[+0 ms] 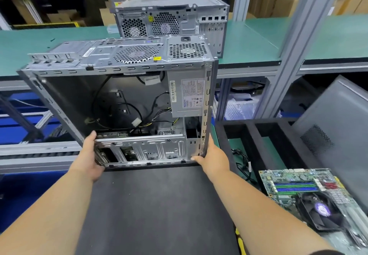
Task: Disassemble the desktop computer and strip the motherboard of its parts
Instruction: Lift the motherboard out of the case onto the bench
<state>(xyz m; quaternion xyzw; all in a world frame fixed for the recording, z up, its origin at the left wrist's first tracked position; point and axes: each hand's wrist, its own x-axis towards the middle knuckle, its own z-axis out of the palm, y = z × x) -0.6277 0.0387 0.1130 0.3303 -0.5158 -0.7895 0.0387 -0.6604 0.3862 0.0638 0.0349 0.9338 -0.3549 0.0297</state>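
Gripping upended case (111, 95), rear panel uppermost

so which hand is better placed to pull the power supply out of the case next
Probably the right hand: it grips the case edge directly below the power supply. The left hand holds the opposite corner.

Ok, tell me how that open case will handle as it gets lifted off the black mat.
The open case probably feels top-heavy: the power supply sits in its upper corner. The bare metal frame looks stiff, so it should not flex, though its edges may be sharp. The loose cables inside will likely swing. The left hand and right hand grip opposite lower corners, which should steady it.
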